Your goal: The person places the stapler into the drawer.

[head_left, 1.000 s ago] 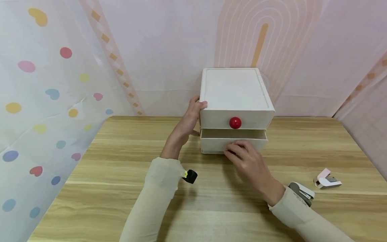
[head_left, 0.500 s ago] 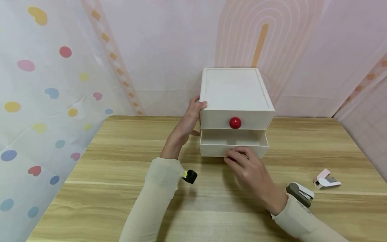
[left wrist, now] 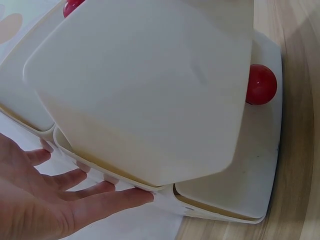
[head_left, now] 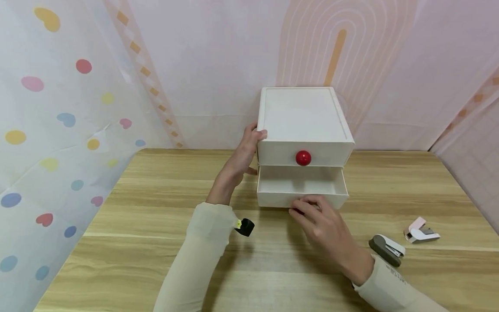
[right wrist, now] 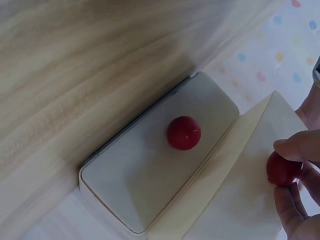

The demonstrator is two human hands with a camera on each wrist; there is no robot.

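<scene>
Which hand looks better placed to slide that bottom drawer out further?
The right hand, probably. Its fingers pinch the red knob of the lower drawer, which is partly out. The left hand rests flat against the side of the white box, better suited to steadying it.

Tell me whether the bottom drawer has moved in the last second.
Yes. The bottom drawer has slid out toward the person, farther from under the top drawer, pulled by the right hand pinching its red knob.
</scene>
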